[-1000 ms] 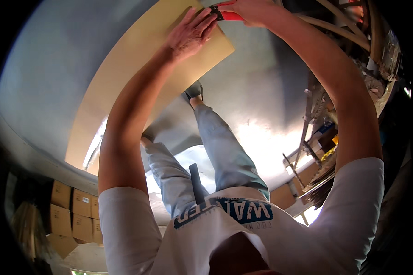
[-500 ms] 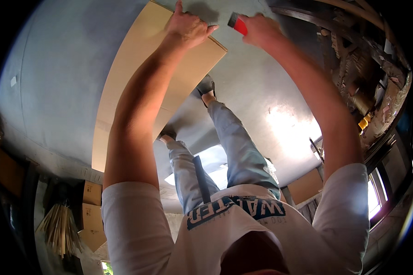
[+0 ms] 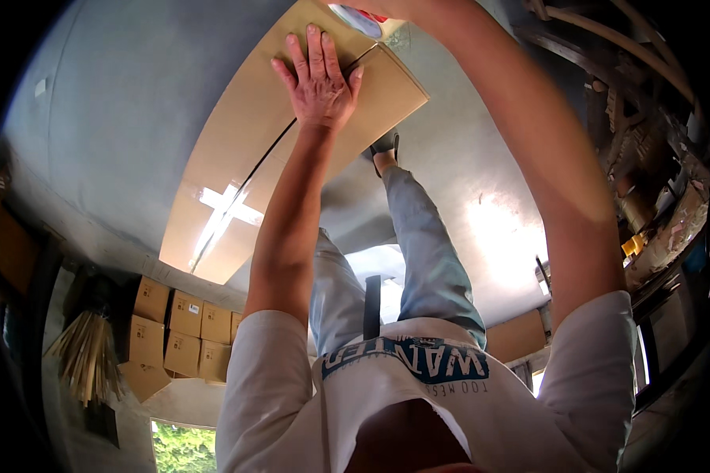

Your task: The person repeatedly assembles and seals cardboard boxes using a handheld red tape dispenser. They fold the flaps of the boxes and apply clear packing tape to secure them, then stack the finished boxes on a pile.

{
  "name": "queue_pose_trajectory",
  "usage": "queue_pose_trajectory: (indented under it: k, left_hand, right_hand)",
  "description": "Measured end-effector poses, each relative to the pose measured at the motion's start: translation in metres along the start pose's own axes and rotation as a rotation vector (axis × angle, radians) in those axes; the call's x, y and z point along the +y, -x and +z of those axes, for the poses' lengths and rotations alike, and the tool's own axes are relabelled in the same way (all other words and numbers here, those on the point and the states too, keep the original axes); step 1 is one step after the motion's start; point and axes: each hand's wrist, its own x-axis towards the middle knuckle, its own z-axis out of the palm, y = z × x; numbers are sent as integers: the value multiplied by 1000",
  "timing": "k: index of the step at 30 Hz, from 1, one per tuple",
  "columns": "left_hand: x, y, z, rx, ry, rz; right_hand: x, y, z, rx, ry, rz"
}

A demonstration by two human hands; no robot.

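Note:
A long piece of brown cardboard (image 3: 244, 134), seemingly a flat box, stretches before me with a dark seam along its length. My left hand (image 3: 322, 93) lies flat across this seam near the far end, fingers spread. Strips of clear tape (image 3: 225, 209) form a shiny cross over the seam at the nearer end. At the top edge, my right hand (image 3: 398, 8) is at a red tape dispenser with a pale roll (image 3: 358, 20), over the cardboard's far end. The picture's edge cuts off most of the right fingers.
My feet stand on the smooth grey floor (image 3: 95, 150) beside the cardboard. Stacked brown boxes (image 3: 185, 323) and a bundle of thin strips (image 3: 91, 359) are at lower left. Wooden and metal framework (image 3: 631, 118) lines the right side.
My left hand has gone from the cardboard's far edge to lying flat on it. The right hand has moved left with the dispenser. The cardboard now shows a seam and shiny tape cross.

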Motion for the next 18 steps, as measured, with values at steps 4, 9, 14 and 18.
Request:
queue_pose_trajectory:
  k: [4, 9, 14, 18]
  left_hand:
    - [-5, 7, 2, 1, -15, -22]
    - [-9, 8, 5, 53, -17, -13]
    - [-4, 4, -2, 116, -19, 37]
    - [34, -9, -26, -54, 222, 418]
  right_hand:
    - [32, 16, 41, -45, 125, 8]
    - [103, 145, 51, -312, 31, 366]
    - [149, 210, 93, -183, 260, 341]
    - [115, 168, 89, -371, 399, 396]
